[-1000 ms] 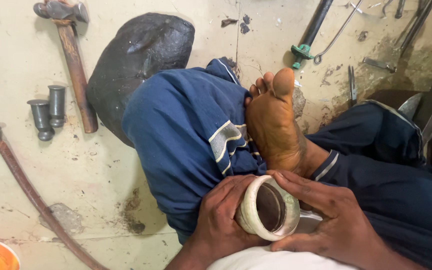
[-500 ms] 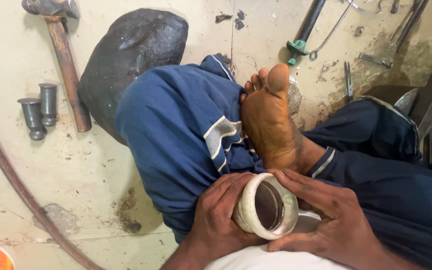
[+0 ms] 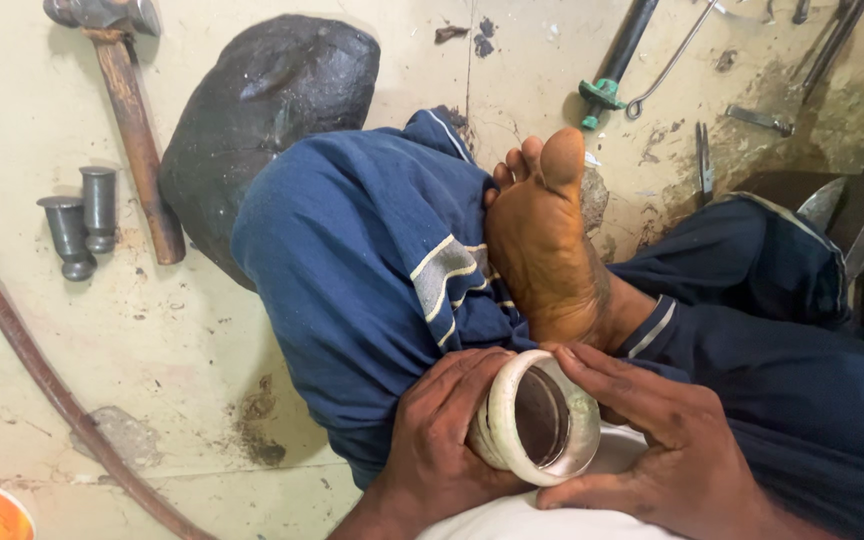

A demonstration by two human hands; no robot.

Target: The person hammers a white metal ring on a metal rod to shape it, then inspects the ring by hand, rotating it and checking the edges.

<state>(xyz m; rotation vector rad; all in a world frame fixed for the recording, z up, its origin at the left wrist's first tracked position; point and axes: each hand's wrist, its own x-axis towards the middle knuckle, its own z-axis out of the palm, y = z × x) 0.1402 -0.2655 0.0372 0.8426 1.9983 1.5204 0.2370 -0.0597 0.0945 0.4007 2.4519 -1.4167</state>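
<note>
You sat cross-legged on the pale, stained concrete floor [image 3: 202, 340], and both hands held one thing: a short, cream-white hollow ring, thick-walled and shell-like, with a dark bore [image 3: 537, 418]. It sat low in the view, over your lap, just below the sole of your bare foot [image 3: 542, 240].

Your left hand [image 3: 442, 445] cupped the ring from the left, fingers [image 3: 467, 385] curled closed around its outer wall. Your right hand [image 3: 677, 445] closed on it from the other side, fingers [image 3: 617, 375] laid over the upper rim and thumb pressed along the lower edge. Both grips were snug, with nothing else in either hand.

By my reading, you were at an inspecting or positioning stage: the piece was held and turned for a look, with no tool on it. The wooden-handled hammer [image 3: 132, 120], the two small dark metal punches [image 3: 82, 220] and the big black rounded stone [image 3: 252, 110] all lay untouched, well apart from the hands.

The ring's open mouth faced up and a little to the right, toward your head. Being wider than deep, its short bore axis ran that way, and the broad face lay tilted across your lap.

Any next move called for one hand to hold the ring firmly while the other let go.
</note>
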